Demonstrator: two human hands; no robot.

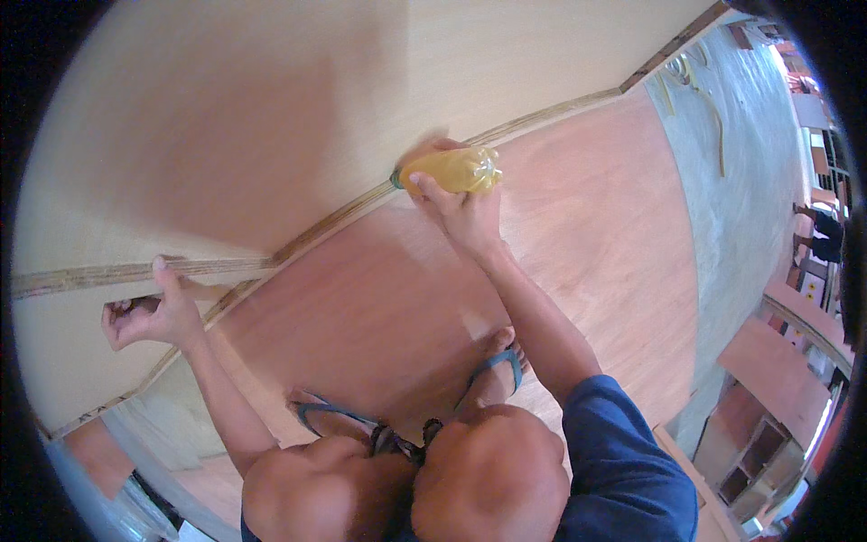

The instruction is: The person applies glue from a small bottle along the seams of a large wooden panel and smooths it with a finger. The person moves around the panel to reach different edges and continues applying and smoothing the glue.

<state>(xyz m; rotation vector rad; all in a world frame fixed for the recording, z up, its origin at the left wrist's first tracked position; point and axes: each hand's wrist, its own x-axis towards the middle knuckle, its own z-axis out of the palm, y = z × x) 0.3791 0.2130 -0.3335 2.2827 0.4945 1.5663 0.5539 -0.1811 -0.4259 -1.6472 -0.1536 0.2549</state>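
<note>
My right hand (467, 217) grips a clear plastic bottle (450, 171) holding something yellowish. The bottle lies tilted, its green-ringed neck pointing left against the layered edge (339, 215) of a large pale plywood panel (474, 61). Further left, my left hand (159, 315) has its fingers curled and its thumb up at the edge strip (88, 276) of the panel. Whether its fingers hold anything is hard to tell, as the inside of the hand is dark. Between my arms lies a reddish plywood sheet (379, 284), under my sandalled feet.
Grey floor (731, 149) runs along the right, with a thin curved strip (719, 135) on it. Wooden cabinet parts (752, 447) stand at the lower right. Another person's legs (823, 234) show at the far right. Translucent sheeting (159, 433) hangs at the lower left.
</note>
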